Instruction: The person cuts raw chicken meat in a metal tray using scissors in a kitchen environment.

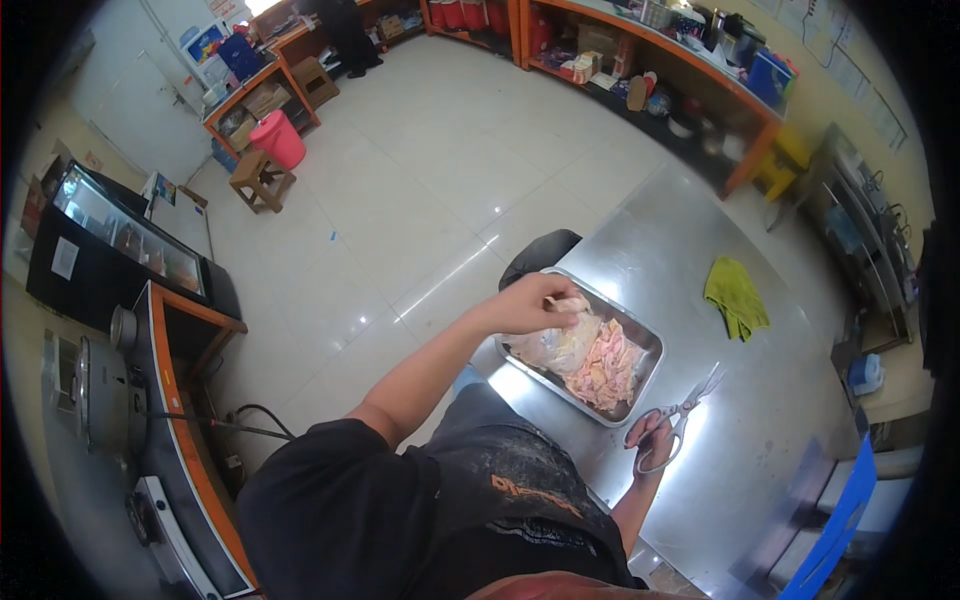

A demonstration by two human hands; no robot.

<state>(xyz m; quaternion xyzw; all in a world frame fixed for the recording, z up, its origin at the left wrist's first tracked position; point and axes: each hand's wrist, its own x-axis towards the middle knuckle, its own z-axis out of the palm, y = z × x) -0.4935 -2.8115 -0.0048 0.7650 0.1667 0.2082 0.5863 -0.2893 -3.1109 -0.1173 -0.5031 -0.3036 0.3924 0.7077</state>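
My left hand (541,304) is over the far left part of a rectangular metal tray (651,367), fingers closed on a pale, soft piece (571,303). Whether that piece is raw meat or part of the bag, I cannot tell. Below the hand, a clear plastic bag (559,346) with pale contents lies in the tray. Beside it is a heap of pink and yellowish raw meat pieces (604,367), which looks like poultry. At the tray's near right corner, my right hand (654,444) holds kitchen scissors (684,409) by the handles, blades slightly apart and pointing away.
The tray rests on a stainless steel table (750,420). A green cloth (735,298) lies farther back on it. A dark rounded object (541,256) shows past the table's left edge. A blue panel (832,517) stands at the right. Across the floor are a brown stool (261,180) and a pink bucket (278,140).
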